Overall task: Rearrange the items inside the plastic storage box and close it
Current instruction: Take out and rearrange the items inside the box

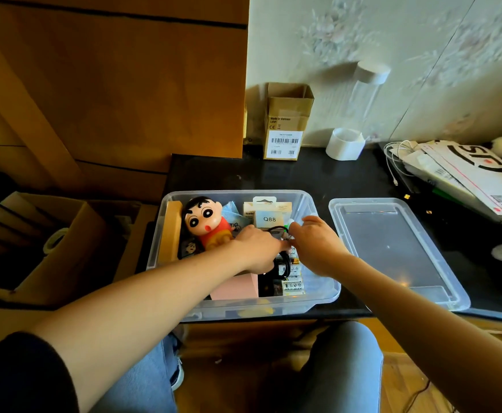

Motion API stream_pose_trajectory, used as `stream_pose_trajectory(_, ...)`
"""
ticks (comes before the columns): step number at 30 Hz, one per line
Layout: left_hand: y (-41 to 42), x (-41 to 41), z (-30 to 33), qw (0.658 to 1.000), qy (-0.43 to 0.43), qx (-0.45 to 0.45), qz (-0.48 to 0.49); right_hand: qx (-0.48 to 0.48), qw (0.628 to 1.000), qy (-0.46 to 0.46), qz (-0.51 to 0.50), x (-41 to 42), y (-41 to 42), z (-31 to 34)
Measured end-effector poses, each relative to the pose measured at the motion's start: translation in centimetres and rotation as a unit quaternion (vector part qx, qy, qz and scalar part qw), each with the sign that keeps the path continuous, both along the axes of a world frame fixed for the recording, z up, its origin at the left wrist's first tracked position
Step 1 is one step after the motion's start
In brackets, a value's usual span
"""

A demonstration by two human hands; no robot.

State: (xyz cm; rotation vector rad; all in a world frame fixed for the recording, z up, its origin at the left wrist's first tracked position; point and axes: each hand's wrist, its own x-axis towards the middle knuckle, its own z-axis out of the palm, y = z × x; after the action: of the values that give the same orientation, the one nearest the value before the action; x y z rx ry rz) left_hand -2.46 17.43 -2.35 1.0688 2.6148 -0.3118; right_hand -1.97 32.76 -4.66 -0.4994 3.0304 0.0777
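An open clear storage box (318, 296) is seen on the black table (303, 177), with a cartoon figure (206, 220) at its left. The left hand (257, 244) and right hand (315, 242) are lowered inside over a black cable (285, 263); neither grip can be told. The lid (392, 248) lies just right.

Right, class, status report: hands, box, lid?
Both hands, left hand and right hand, down among items in clear plastic storage box, grips hidden. Clear plastic lid off, flat beside box. Nothing blocking.
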Motion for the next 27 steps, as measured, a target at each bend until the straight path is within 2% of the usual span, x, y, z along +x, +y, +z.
stream_pose_trajectory(3,0.1,0.1,-0.1,0.999,0.032,0.034,0.018,0.007,1.0,0.006,0.005,0.1,0.0,0.0)
stream_pose_trajectory(8,0.3,0.3,-0.5,0.997,0.07,-0.028,0.003,0.023,1.0,0.004,0.01,0.2,-0.1,0.2)
stream_pose_trajectory(13,-0.9,-0.2,0.7,0.997,0.078,0.003,0.004,0.066,0.997,0.005,0.034,0.1,-0.1,0.2)
stream_pose_trajectory(15,-1.7,-0.3,1.0,0.998,0.06,0.019,0.02,0.091,0.995,0.0,0.045,0.0,-0.1,0.3)
stream_pose_trajectory(20,-4.1,-0.9,0.9,0.992,-0.067,0.093,0.051,0.186,0.978,-0.025,0.09,0.2,-0.6,0.9)
stream_pose_trajectory(27,-5.5,-0.4,-1.1,0.97,-0.055,0.219,0.083,0.223,0.962,-0.14,0.069,0.3,-3.1,0.7)
